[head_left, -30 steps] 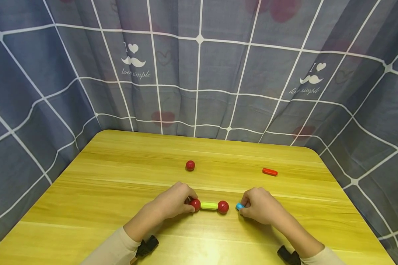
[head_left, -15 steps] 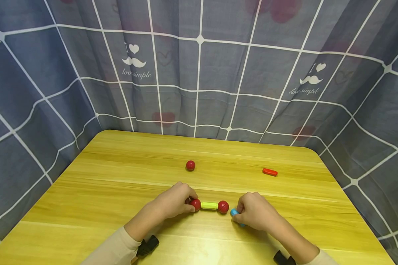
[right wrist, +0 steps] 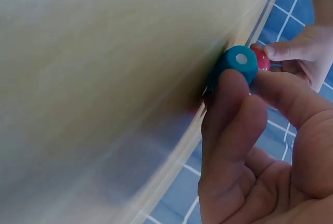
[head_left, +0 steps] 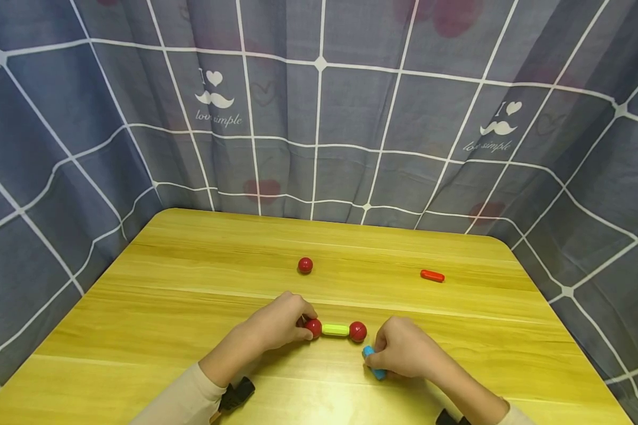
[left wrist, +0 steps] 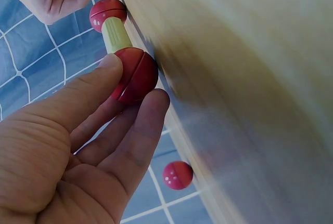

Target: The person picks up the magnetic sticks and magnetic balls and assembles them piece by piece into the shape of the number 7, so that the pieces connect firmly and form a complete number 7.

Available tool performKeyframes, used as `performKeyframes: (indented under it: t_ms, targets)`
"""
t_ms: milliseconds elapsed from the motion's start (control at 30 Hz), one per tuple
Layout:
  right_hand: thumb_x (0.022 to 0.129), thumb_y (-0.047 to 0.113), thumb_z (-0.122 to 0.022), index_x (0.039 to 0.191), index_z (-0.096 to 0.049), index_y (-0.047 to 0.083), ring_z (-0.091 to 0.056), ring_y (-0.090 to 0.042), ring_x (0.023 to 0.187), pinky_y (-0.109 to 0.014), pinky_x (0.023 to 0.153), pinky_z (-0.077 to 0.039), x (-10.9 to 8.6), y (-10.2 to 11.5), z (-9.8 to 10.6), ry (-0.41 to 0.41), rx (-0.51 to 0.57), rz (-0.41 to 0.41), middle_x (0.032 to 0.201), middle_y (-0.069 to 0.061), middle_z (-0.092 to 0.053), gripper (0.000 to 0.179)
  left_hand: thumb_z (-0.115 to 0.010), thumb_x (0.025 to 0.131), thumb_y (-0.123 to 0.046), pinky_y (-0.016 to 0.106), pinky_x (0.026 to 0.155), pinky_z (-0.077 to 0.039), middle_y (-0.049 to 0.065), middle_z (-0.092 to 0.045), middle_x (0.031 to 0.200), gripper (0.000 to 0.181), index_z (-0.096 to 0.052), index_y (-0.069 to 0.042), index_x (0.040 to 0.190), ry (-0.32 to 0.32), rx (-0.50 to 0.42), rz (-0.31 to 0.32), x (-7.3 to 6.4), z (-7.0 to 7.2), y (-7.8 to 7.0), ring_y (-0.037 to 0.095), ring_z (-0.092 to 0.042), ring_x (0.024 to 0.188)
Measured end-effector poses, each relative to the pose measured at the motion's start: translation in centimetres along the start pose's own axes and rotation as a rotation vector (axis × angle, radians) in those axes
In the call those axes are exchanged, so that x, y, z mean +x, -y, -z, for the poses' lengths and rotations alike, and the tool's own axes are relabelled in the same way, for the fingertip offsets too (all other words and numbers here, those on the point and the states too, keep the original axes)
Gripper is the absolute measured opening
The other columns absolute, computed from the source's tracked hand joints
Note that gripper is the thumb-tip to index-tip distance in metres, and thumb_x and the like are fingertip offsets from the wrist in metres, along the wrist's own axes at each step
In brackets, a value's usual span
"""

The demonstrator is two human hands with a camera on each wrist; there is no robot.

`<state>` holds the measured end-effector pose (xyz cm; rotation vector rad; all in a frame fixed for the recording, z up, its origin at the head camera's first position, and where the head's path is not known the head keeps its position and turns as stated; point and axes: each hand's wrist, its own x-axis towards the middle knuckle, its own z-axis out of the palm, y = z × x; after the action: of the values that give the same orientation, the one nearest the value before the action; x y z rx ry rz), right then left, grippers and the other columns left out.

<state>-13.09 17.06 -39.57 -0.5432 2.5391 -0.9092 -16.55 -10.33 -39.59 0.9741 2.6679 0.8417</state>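
My left hand (head_left: 279, 321) pinches the left red ball (left wrist: 136, 76) of a dumbbell-like piece lying on the table. A yellow-green rod (head_left: 335, 330) joins that ball to a second red ball (head_left: 358, 332) on the right. Just right of and nearer than this second ball, my right hand (head_left: 406, 348) holds a short blue rod (head_left: 374, 362) between thumb and fingers. The blue rod slants, its far end close to the second ball but apart from it. In the right wrist view one end of the blue rod (right wrist: 241, 60) shows a pale round spot.
A loose red ball (head_left: 305, 265) sits farther back on the wooden table (head_left: 202, 254). Toward the back right lies a short red rod (head_left: 432, 275). Behind the table hangs a grey-blue curtain (head_left: 345, 118) with white grid lines.
My right hand has come nearer to me and slightly left, turning the blue rod so more of it shows. The left hand and the joined red balls have stayed in place.
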Motion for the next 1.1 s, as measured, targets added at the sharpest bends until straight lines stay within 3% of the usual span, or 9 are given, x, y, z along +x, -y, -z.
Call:
performKeyframes:
  t_ms: [233, 433, 600, 867, 1100]
  targets:
    - [0.087, 0.017, -0.071, 0.063, -0.069, 0.008, -0.063, -0.015, 0.049, -0.027, 0.047, -0.052, 0.2, 0.1, -0.6, 0.080, 0.219, -0.036, 0.058, -0.003, -0.065, 0.025, -0.081, 0.080, -0.009, 0.018, 0.062, -0.048, -0.006, -0.067, 0.080, 0.014, -0.075, -0.006, 0.093, 0.000, 0.002, 0.000, 0.0, 0.0, 0.0, -0.001, -0.056, 0.068]
    - [0.089, 0.013, -0.067, 0.074, -0.071, -0.003, -0.062, -0.012, 0.051, -0.021, 0.046, -0.050, 0.6, -0.1, -1.1, 0.191, 0.527, -0.075, 0.063, -0.012, -0.066, 0.022, -0.081, 0.080, -0.009, 0.018, 0.062, -0.048, -0.006, -0.067, 0.080, 0.014, -0.075, -0.006, 0.092, -0.002, 0.002, 0.000, 0.0, 0.0, 0.1, -0.001, -0.056, 0.069]
    - [0.089, 0.013, -0.066, 0.080, -0.068, -0.008, -0.063, -0.009, 0.051, -0.019, 0.046, -0.049, 0.9, -0.3, -1.4, 0.222, 0.702, -0.141, 0.065, -0.013, -0.067, 0.022, -0.081, 0.080, -0.009, 0.018, 0.063, -0.048, -0.007, -0.067, 0.080, 0.014, -0.075, -0.007, 0.092, -0.003, 0.000, 0.002, -0.1, 0.0, 0.1, 0.000, -0.056, 0.069]
    - [0.090, 0.012, -0.063, 0.086, -0.068, -0.009, -0.065, -0.008, 0.056, -0.019, 0.051, -0.051, 1.4, -0.9, -1.6, 0.234, 0.864, -0.203, 0.072, -0.011, -0.069, 0.022, -0.081, 0.080, -0.008, 0.018, 0.062, -0.048, -0.007, -0.066, 0.079, 0.013, -0.075, -0.007, 0.091, 0.000, -0.002, -0.004, 0.0, 0.0, 0.0, 0.000, -0.056, 0.068]
    - [0.090, 0.014, -0.064, 0.087, -0.070, -0.009, -0.066, -0.008, 0.056, -0.019, 0.052, -0.052, 1.5, -1.0, -1.6, 0.232, 0.867, -0.217, 0.071, -0.010, -0.070, 0.023, -0.081, 0.080, -0.009, 0.018, 0.063, -0.048, -0.008, -0.066, 0.079, 0.012, -0.075, -0.008, 0.091, 0.001, 0.004, 0.002, 0.0, 0.0, 0.0, -0.001, -0.056, 0.068]
